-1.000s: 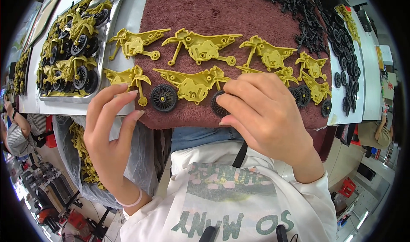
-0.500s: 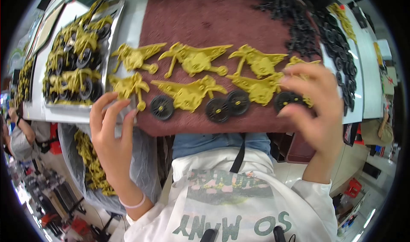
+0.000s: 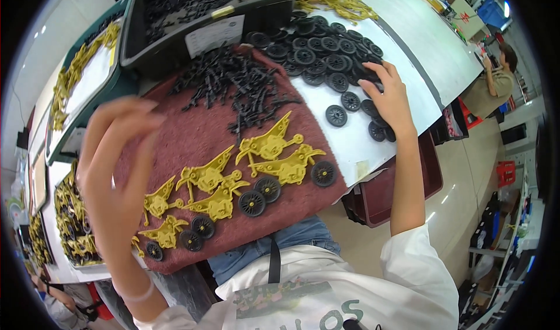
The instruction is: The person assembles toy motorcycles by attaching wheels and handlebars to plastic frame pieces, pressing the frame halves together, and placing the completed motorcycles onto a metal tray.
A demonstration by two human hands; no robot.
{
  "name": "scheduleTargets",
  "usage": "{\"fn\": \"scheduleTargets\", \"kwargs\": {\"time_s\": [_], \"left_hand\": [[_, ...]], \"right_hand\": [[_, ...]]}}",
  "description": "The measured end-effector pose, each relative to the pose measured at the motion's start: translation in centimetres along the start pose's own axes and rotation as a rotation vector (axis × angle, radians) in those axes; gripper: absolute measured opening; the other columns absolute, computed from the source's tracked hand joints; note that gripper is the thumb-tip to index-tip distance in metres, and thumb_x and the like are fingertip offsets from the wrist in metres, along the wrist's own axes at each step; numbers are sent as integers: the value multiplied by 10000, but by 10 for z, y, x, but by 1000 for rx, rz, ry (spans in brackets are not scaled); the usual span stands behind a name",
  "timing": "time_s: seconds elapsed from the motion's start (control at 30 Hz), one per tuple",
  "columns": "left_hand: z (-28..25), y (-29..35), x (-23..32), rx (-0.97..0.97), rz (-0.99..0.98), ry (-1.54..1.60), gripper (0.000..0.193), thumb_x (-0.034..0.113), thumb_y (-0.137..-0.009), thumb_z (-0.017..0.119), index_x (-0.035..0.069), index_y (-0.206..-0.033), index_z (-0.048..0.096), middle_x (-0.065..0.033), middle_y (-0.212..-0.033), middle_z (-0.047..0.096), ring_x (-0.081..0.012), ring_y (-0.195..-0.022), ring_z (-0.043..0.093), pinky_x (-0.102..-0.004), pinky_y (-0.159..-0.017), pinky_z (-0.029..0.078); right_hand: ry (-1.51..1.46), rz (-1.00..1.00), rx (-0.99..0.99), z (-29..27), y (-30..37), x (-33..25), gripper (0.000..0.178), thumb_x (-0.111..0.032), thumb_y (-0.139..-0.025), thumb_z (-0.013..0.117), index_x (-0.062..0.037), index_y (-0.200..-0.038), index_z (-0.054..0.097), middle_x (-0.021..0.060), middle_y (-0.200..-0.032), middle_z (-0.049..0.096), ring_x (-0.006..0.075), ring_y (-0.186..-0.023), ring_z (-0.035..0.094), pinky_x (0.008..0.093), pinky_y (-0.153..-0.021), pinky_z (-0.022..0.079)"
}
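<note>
My right hand [image 3: 389, 99] reaches over the right edge of a heap of black spoked toy wheels [image 3: 315, 67], its fingers spread and curved down among them. Whether a fingertip touches a wheel is hard to make out. Blurred by motion, my left hand [image 3: 116, 155] hovers over the left of the brown-red cloth [image 3: 169, 133], fingers apart and nothing visible in them. Yellow plastic toy motorcycle body pieces [image 3: 209, 177] lie on the cloth in two rows. Several black wheels with yellow centres [image 3: 252, 203] lie along its near side, beside the lower row.
Small black plastic parts [image 3: 230, 88] are heaped at the cloth's far end, before a dark bin [image 3: 271, 6] of similar parts. A tray of yellow-and-black assemblies [image 3: 73, 225] stands at left. A dark red crate [image 3: 402, 193] sits below the table's right edge. Another person [image 3: 496, 85] is far right.
The view has swung to the right. My right hand has gone from the wheels on the cloth to the wheel heap. My left hand has left the yellow piece at the cloth's left edge.
</note>
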State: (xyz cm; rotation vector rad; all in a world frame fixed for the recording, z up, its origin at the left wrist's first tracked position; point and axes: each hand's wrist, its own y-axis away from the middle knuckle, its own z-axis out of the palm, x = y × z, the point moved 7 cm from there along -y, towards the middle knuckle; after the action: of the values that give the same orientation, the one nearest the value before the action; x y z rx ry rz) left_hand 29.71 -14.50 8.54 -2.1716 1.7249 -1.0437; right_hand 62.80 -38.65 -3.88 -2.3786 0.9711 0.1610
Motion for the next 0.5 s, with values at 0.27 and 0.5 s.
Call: {"fn": "scheduleTargets", "kwargs": {"time_s": [0.27, 0.5], "left_hand": [[197, -145, 17, -402, 229, 287, 298, 43, -927, 588, 43, -1225, 613, -111, -1206, 589, -240, -1038, 606, -312, -910, 483], [278, -154, 36, -206, 468, 170, 366, 58, -943, 569, 79, -1309, 580, -156, -1377, 531, -331, -1262, 521, -379, -1053, 435]], "right_hand": [[-8, -175, 65, -13, 2, -40, 336, -131, -795, 746, -125, -1122, 670, 108, -1351, 545, 311, -1241, 517, 442, -1039, 425], [-153, -299, -93, -10, 12, -45, 351, -56, -804, 692, -118, -1149, 698, 82, -1252, 651, 292, -1182, 592, 394, -988, 479]]}}
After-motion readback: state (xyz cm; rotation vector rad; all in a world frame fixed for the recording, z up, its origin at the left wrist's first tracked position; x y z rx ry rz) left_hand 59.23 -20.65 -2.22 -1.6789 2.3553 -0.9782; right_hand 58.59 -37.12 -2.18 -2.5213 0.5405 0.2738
